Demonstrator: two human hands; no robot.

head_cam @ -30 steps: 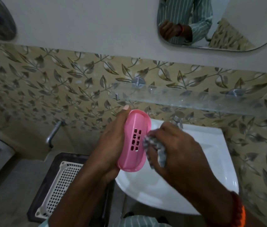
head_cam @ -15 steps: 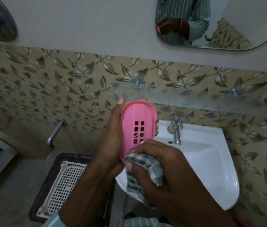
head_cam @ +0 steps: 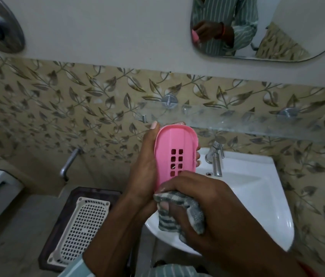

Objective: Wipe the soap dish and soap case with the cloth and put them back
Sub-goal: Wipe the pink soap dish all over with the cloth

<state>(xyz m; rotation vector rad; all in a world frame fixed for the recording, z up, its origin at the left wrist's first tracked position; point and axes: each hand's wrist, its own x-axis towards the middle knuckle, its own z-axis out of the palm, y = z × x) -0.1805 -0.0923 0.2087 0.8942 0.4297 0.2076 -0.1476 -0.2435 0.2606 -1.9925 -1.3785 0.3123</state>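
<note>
A pink plastic soap dish [head_cam: 174, 144] with a grid of drain holes stands upright in front of me, above the sink. My left hand [head_cam: 145, 162] grips it from the left side, thumb at the top edge and fingertips showing on its right rim. My right hand [head_cam: 201, 202] holds a bunched grey-and-white checked cloth [head_cam: 177, 214] and presses it against the lower end of the dish. The bottom of the dish is hidden behind that hand and the cloth. No second soap piece is visible.
A white corner washbasin [head_cam: 257, 196] with a chrome tap [head_cam: 216, 158] lies below my hands. A glass shelf [head_cam: 247, 122] runs along the leaf-patterned wall above it. A white perforated tray [head_cam: 81, 228] sits on a dark stand at lower left. A mirror [head_cam: 277, 27] hangs at upper right.
The left hand has turned the dish so its holed face looks at me. The right hand with the cloth has slid from the dish's right side down to its lower end.
</note>
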